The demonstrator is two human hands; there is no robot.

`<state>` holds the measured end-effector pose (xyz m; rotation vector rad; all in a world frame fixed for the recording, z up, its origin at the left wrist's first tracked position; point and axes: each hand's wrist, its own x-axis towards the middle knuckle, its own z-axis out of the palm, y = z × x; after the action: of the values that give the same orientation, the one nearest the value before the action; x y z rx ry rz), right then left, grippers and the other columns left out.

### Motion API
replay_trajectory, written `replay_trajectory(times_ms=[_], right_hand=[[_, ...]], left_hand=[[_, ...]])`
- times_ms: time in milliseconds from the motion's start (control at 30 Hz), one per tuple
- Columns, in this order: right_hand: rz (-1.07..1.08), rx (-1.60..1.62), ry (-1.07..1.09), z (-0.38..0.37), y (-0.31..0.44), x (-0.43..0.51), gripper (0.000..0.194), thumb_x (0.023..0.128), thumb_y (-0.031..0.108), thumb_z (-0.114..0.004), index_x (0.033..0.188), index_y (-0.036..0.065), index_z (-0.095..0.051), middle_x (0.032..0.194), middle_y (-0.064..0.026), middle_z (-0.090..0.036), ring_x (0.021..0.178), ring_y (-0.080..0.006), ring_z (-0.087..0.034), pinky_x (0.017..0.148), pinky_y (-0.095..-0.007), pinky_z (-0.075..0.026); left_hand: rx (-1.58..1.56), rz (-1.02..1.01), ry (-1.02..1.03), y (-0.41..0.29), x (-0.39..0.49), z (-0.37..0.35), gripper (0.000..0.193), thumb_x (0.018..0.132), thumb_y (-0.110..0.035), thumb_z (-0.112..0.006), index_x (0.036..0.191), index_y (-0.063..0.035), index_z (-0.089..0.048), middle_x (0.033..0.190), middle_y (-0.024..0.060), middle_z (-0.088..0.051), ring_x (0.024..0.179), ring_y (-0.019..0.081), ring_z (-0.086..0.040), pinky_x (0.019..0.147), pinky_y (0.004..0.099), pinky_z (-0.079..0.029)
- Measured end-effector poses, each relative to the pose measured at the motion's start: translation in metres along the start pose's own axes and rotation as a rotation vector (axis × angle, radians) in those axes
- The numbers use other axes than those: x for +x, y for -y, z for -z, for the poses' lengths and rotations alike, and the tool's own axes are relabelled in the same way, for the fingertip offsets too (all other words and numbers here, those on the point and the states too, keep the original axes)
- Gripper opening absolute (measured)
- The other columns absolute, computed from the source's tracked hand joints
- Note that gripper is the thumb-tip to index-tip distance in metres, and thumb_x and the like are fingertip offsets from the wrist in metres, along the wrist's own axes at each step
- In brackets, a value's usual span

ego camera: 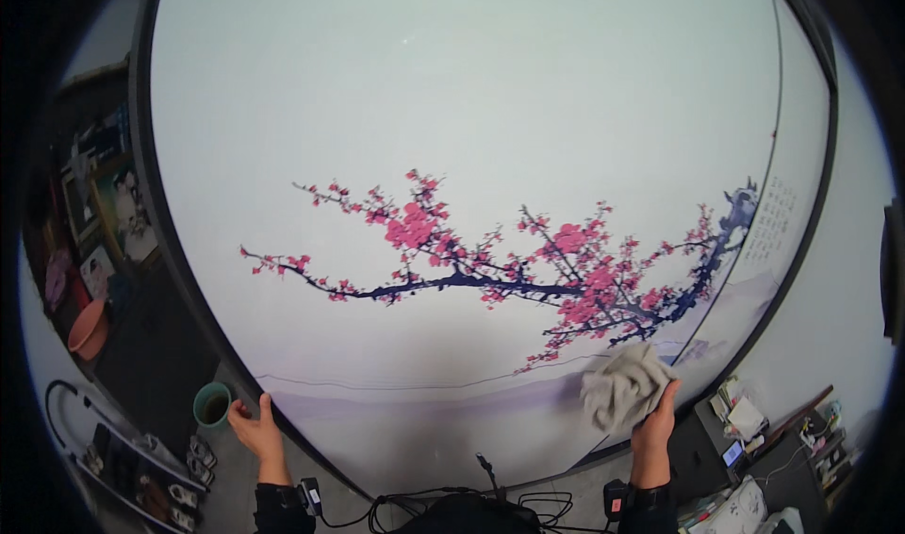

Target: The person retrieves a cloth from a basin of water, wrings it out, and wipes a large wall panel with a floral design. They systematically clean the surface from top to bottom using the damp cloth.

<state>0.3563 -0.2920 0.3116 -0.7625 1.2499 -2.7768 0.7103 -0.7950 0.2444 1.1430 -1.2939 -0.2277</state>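
Observation:
A large white panel (pixel 459 110) fills the view before me, printed with a plum-blossom branch (pixel 459 278) and pale purple hills. My right hand (pixel 655 421) grips a crumpled light-grey cloth (pixel 626 389) at the panel's lower right, below the blossoms. The cloth lies over part of the print, and it hides my right fingers. At the lower left, my left hand (pixel 258 428) holds nothing, its thumb raised and its fingers loosely bent. That hand is beside the panel's dark frame (pixel 212 336); whether it touches the frame I cannot tell. A green bucket (pixel 212 404) with dark liquid appears just left of it.
Beyond the left frame are framed pictures (pixel 127 212), an orange basin (pixel 90 329) and a shoe rack (pixel 134 463) with shoes. At lower right stands a dark desk (pixel 700 438) with papers and a lit phone (pixel 732 453). Black cables (pixel 417 499) hang across my front.

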Motion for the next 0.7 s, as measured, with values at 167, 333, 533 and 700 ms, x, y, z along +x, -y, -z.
replay_trajectory(times_ms=[167, 333, 533, 700], right_hand=[[0.329, 0.009, -0.045, -0.009, 0.043, 0.032, 0.064, 0.099, 0.053, -0.031, 0.14, 0.004, -0.038, 0.143, -0.0088, -0.042, 0.131, -0.0216, -0.04, 0.111, -0.0382, -0.027], [0.687, -0.58, 0.28, -0.052, 0.08, 0.103, 0.084, 0.093, 0.067, -0.028, 0.138, -0.002, -0.041, 0.143, -0.0144, -0.039, 0.133, -0.0263, -0.036, 0.11, -0.0359, -0.024], [0.982, -1.064, -0.226, -0.176, 0.073, 0.174, 0.048, 0.099, 0.034, -0.042, 0.134, 0.001, -0.047, 0.129, -0.0206, -0.053, 0.12, -0.0334, -0.049, 0.103, -0.038, -0.035], [1.45, -1.317, 0.184, -0.288, 0.029, 0.12, 0.031, 0.085, 0.034, -0.059, 0.099, 0.008, -0.066, 0.112, -0.0146, -0.062, 0.104, -0.0376, -0.057, 0.082, -0.045, -0.047]], left_hand=[[0.017, -0.012, -0.007, -0.02, 0.0, 0.009, 0.061, 0.074, -0.038, -0.079, 0.11, 0.0029, -0.051, 0.104, 0.0148, -0.054, 0.096, 0.0293, -0.054, 0.085, 0.0393, -0.045], [0.083, -0.315, -0.136, -0.071, 0.005, 0.029, 0.053, 0.08, -0.025, -0.073, 0.115, 0.0054, -0.047, 0.115, 0.0192, -0.049, 0.11, 0.0343, -0.047, 0.095, 0.0432, -0.038], [-0.143, -0.707, -0.122, -0.137, 0.023, 0.035, 0.045, 0.09, -0.018, -0.058, 0.124, 0.0051, -0.041, 0.13, 0.0228, -0.041, 0.124, 0.0378, -0.039, 0.105, 0.048, -0.029], [-0.04, -0.995, -0.1, -0.162, 0.043, 0.018, 0.055, 0.093, -0.027, -0.051, 0.135, 0.0044, -0.035, 0.142, 0.0239, -0.034, 0.137, 0.0401, -0.027, 0.111, 0.0509, -0.021]])
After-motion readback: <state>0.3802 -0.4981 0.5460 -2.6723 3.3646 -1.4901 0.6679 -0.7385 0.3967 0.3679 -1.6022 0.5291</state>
